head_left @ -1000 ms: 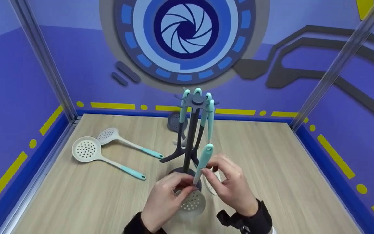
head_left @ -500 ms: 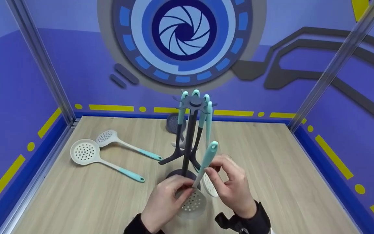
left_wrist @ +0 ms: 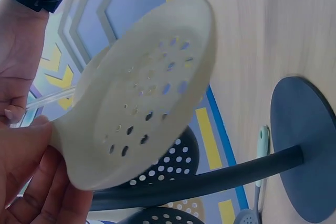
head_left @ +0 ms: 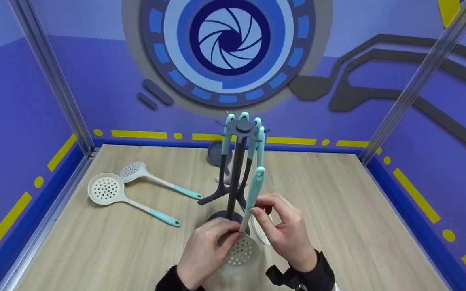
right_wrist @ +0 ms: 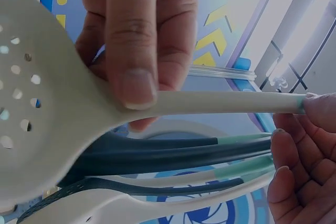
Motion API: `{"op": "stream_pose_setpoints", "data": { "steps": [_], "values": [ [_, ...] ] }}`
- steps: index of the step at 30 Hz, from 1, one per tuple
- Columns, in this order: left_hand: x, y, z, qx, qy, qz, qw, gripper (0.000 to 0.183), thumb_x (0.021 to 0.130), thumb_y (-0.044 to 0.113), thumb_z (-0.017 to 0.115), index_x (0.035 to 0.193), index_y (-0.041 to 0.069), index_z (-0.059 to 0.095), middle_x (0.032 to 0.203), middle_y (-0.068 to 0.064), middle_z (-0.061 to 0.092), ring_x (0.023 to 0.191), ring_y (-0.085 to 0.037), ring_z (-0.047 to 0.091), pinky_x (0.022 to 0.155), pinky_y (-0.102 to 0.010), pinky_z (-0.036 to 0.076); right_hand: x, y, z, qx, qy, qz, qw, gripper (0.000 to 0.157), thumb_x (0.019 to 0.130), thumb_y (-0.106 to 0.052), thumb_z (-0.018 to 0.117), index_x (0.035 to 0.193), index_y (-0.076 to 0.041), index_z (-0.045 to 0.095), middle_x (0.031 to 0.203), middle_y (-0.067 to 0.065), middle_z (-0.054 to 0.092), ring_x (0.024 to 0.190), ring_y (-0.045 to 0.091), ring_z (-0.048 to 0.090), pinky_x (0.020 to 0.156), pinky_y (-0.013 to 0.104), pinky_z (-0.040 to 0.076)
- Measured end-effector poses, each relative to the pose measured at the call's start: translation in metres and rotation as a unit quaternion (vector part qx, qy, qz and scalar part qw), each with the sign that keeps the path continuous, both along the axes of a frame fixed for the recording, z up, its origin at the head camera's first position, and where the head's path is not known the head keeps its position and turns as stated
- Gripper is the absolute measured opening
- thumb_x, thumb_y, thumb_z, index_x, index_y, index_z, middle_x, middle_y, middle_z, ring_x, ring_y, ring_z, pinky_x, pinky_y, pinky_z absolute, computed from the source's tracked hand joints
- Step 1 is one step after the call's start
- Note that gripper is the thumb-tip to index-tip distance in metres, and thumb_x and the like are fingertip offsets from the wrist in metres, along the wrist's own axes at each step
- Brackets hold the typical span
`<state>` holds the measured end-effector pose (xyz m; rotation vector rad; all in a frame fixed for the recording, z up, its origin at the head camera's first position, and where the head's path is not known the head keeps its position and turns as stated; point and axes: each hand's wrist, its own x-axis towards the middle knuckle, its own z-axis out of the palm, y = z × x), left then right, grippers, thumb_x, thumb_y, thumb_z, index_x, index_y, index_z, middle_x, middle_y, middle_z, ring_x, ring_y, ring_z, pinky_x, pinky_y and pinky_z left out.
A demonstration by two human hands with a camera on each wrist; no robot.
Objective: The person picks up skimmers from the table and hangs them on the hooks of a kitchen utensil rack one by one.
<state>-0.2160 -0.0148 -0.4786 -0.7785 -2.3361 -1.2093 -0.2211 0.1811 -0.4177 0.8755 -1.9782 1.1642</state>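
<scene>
Both hands hold a cream skimmer point(head_left: 254, 194) with a mint-green handle, handle end up, in front of the utensil stand. My left hand point(head_left: 206, 250) pinches the neck just above the perforated bowl, which fills much of the left wrist view. Thumb and fingers of my right hand point(head_left: 285, 230) pinch the shaft near the lower end of the green grip, as the right wrist view shows. Close behind is the dark rotating stand point(head_left: 237, 178), its hooks bearing several green-handled utensils. A white perforated utensil head point(head_left: 261, 230) is partly hidden by my right hand.
Two cream skimmers lie on the wooden table point(head_left: 358, 226) to the left: a nearer skimmer point(head_left: 106, 188) and a farther skimmer point(head_left: 134, 171). The stand's round base point(left_wrist: 307, 145) rests on the tabletop. Blue printed panels point(head_left: 95, 81) enclose the back and sides.
The skimmer's handle end swung slightly right, then back left, and now sits a little higher. Both hands keep their grip in nearly the same place.
</scene>
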Motion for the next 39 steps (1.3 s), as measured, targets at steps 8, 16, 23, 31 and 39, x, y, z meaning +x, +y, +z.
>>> {"op": "stream_pose_setpoints", "data": {
  "steps": [8,16,23,31,39],
  "values": [
    [0.003,0.0,0.009,0.041,0.062,0.009,0.9972,0.011,0.093,0.027,0.07,0.104,0.026,0.074,0.097,0.012,0.072,0.089,-0.003,0.067,0.079,-0.018,0.053,0.001,-0.004,0.0,0.03,-0.021,-0.022,0.999,0.035,0.085,0.001,0.074,0.114,-0.017,0.065,0.091,-0.006,0.065,0.08,0.006,0.058,0.067,0.021,0.047],
    [0.004,0.003,0.013,0.052,0.076,0.033,0.9952,0.013,0.092,0.029,0.072,0.105,0.028,0.075,0.097,0.015,0.072,0.088,0.0,0.067,0.078,-0.015,0.051,0.002,-0.008,-0.002,0.057,-0.049,-0.056,0.996,0.024,0.086,-0.014,0.078,0.104,-0.024,0.065,0.089,-0.012,0.062,0.078,0.004,0.054,0.063,0.021,0.045],
    [0.001,0.0,0.01,0.057,0.011,0.022,0.9981,0.018,0.097,0.037,0.063,0.11,0.031,0.074,0.103,0.016,0.073,0.094,0.0,0.068,0.08,-0.02,0.055,0.004,-0.009,-0.003,0.056,-0.049,-0.062,0.995,0.02,0.086,-0.014,0.077,0.098,-0.024,0.065,0.085,-0.013,0.06,0.075,0.005,0.052,0.061,0.018,0.043],
    [-0.021,-0.007,-0.005,-0.027,-0.102,0.088,0.9905,0.023,0.1,0.035,0.059,0.114,0.024,0.073,0.104,0.008,0.075,0.091,-0.003,0.069,0.076,-0.024,0.056,0.003,-0.009,-0.002,0.028,-0.03,-0.069,0.997,0.023,0.083,-0.009,0.079,0.094,-0.024,0.066,0.081,-0.011,0.059,0.069,0.005,0.051,0.061,0.013,0.04],
    [-0.038,-0.004,-0.032,-0.059,-0.18,0.081,0.9786,0.033,0.096,0.026,0.065,0.126,0.013,0.066,0.111,-0.001,0.074,0.091,-0.007,0.071,0.077,-0.024,0.058,0.002,-0.012,-0.006,0.015,-0.052,-0.075,0.996,0.02,0.085,-0.01,0.078,0.092,-0.024,0.065,0.08,-0.013,0.059,0.067,0.005,0.051,0.056,0.02,0.043]
  ]
}}
